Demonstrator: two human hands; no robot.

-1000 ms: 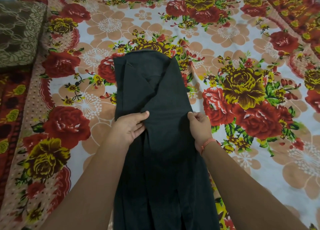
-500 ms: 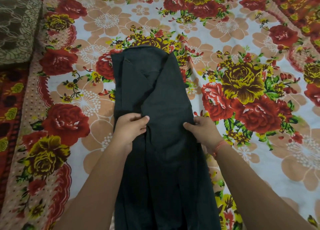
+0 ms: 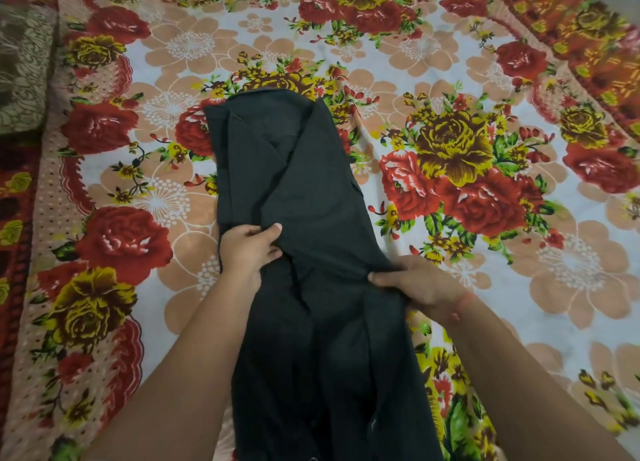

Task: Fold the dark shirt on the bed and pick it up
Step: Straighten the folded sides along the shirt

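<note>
The dark shirt (image 3: 311,197) lies lengthwise on the bed as a long narrow strip, its sides folded inward, collar end away from me. Its near end runs out of view at the bottom edge. My left hand (image 3: 247,249) pinches the shirt's left edge about halfway along, thumb on top of the cloth. My right hand (image 3: 415,284) grips the right edge a little nearer to me, fingers curled around a fold of fabric. Both forearms reach in from the bottom corners.
A floral bedsheet (image 3: 467,183) with red and yellow roses covers the whole bed. A brown patterned pillow (image 3: 20,65) sits at the far left. The sheet's dark red border (image 3: 14,252) runs down the left side.
My right hand has slid down and outward along the shirt's right edge toward me. My left hand stayed near the left edge. The view has shifted slightly.
</note>
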